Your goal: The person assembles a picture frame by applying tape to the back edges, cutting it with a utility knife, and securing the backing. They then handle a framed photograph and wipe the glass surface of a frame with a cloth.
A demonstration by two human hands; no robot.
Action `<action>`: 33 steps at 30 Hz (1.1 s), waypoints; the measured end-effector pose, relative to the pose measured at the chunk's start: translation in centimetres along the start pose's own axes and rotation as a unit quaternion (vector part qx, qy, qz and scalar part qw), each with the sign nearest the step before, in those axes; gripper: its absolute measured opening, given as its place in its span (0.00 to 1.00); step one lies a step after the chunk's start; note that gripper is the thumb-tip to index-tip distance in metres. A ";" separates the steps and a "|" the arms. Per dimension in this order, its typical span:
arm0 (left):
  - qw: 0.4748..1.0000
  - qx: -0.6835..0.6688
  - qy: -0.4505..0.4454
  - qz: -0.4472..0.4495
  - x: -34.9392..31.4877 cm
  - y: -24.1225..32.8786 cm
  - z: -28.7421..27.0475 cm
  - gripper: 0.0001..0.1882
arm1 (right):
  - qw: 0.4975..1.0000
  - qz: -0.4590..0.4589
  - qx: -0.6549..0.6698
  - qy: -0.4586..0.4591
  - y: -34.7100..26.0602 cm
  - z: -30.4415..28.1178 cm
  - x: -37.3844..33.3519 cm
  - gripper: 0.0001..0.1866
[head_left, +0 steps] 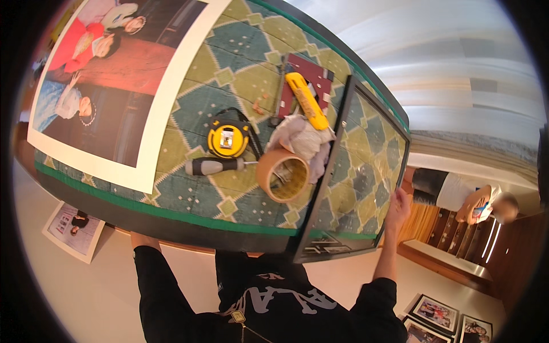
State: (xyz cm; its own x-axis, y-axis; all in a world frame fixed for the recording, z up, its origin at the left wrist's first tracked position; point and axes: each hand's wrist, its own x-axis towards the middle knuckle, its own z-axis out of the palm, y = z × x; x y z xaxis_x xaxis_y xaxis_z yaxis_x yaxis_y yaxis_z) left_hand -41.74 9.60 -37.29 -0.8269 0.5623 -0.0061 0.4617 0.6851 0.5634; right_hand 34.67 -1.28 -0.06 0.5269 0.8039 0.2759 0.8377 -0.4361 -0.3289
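My right hand is closed on the outer edge of a black picture frame, which stands tilted at the table's right end. Its clear pane shows the patterned cloth through it. My left sleeve reaches the table's near edge; the hand itself is hidden beyond that edge. Left of the frame lie a roll of brown tape, a crumpled grey-white cloth or paper and a yellow utility knife. A yellow tape measure and a grey-black screwdriver lie farther left.
A large photo print with a white border covers the table's left part. Under the knife is a flat maroon piece. Green-patterned cloth covers the table. Framed photos lie at lower right; a person is beyond, at right.
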 end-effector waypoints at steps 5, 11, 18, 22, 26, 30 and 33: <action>0.952 -0.284 -0.091 0.073 -9.9 5.9 -7.3 0.28 | 0.887 -0.401 0.061 -0.219 -21.4 8.1 2.4 0.29; 0.982 -0.147 -0.079 0.087 -28.9 15.1 -21.9 0.42 | 0.854 -0.476 0.056 -0.201 -20.4 13.7 4.2 0.14; 0.830 -0.070 -0.187 0.521 -33.7 36.5 -18.0 0.34 | 0.845 -0.433 0.313 0.005 -24.4 7.7 9.7 0.11; 0.819 -0.046 -0.125 0.559 -30.9 34.9 -13.8 0.28 | 0.882 -0.183 0.418 -0.119 -18.4 0.3 10.5 0.14; 0.866 0.044 0.003 0.498 -35.2 36.8 -17.3 0.30 | 0.906 -0.120 0.392 -0.101 -0.2 0.5 7.0 0.20; 0.889 -0.009 -0.196 0.414 -44.0 33.7 -15.9 0.26 | 0.991 -0.128 0.010 -0.036 8.5 4.4 2.1 0.25; 0.882 0.019 -0.213 0.421 -47.0 33.0 -14.4 0.21 | 0.975 -0.217 0.036 -0.023 9.0 6.6 5.5 0.26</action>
State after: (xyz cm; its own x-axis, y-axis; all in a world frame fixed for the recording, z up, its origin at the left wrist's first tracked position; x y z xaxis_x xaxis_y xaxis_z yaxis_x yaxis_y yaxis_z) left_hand 7.71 -0.86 -6.56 0.0055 0.9963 0.0862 0.8713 -0.0471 0.4885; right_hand 44.14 1.85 -7.43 0.1177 0.9241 0.3635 0.9671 -0.0235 -0.2534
